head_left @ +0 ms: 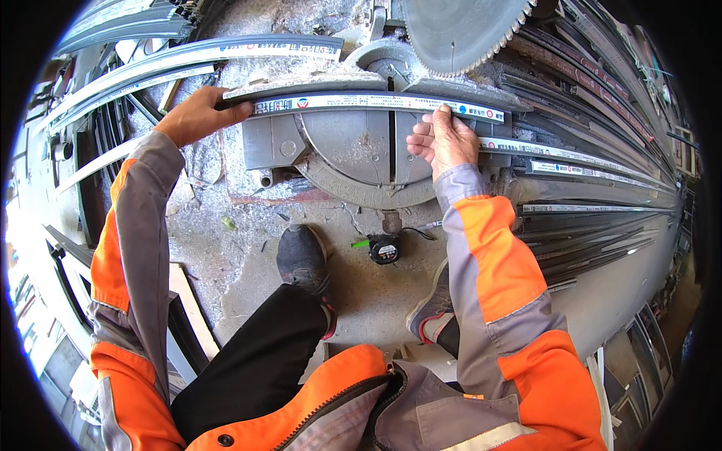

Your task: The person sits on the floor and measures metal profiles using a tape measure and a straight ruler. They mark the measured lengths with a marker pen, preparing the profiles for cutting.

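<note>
A long metal profile strip [353, 101] with a printed white film lies across the round base of a mitre saw [353, 146], along its fence [316, 84]. My left hand [197, 115] grips the strip near its left end, thumb in front and fingers behind. Near the right end my right hand [450, 143] pinches the strip's front edge with the thumb, the other fingers curled below it. Above the fence, right of the middle, the toothed saw blade [462, 34] stands raised over the strip.
Long profiles [587, 154] are stacked at the right, and more film-covered profiles [278, 46] lie at the upper left. A tape measure [384, 249] sits on the dusty floor between my shoes [302, 255]. Dark offcuts [188, 338] stand by my left leg.
</note>
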### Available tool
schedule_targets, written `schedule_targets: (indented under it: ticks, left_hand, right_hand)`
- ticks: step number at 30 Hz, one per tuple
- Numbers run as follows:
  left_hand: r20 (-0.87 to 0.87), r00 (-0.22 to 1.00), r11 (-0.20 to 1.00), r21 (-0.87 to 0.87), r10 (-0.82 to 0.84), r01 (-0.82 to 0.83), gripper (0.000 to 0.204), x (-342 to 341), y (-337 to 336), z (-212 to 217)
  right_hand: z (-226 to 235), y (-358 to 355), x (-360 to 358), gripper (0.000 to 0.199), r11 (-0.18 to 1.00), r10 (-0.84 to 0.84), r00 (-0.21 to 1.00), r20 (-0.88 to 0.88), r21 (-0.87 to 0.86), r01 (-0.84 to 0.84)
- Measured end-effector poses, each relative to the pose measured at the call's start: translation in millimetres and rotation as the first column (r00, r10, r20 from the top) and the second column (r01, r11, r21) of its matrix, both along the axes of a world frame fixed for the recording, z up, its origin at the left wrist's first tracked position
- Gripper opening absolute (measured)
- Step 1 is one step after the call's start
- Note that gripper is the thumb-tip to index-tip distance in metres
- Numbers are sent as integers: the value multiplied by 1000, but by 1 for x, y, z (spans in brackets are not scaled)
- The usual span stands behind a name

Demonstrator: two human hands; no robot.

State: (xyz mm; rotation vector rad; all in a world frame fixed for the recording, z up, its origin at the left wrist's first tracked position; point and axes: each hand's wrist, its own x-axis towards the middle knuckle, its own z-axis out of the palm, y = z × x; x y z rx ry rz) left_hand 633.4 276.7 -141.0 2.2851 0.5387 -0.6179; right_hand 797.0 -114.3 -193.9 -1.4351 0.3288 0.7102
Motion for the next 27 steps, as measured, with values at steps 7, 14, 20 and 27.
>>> schedule_targets:
  ticks: [7, 14, 20, 27]
  left_hand:
    - [37, 999, 1000, -26, 18, -17, 65, -1, -1, -4]
    - [-8, 1000, 1000, 9, -7, 7, 72, 0, -1, -2]
    - [71, 997, 1000, 11, 4, -4, 73, -7, 2, -13]
    - [64, 998, 1000, 5, 10, -11, 73, -7, 5, -16]
  right_hand:
    - [0, -1, -1, 47, 1000, -19, 1000, 20, 18, 18]
    - [1, 0, 0, 48, 1000, -21, 1000, 2, 17, 21]
    - [2, 5, 1, 46, 1000, -30, 999, 19, -5, 30]
    - [3, 2, 2, 44, 1000, 5, 1000, 5, -3, -5]
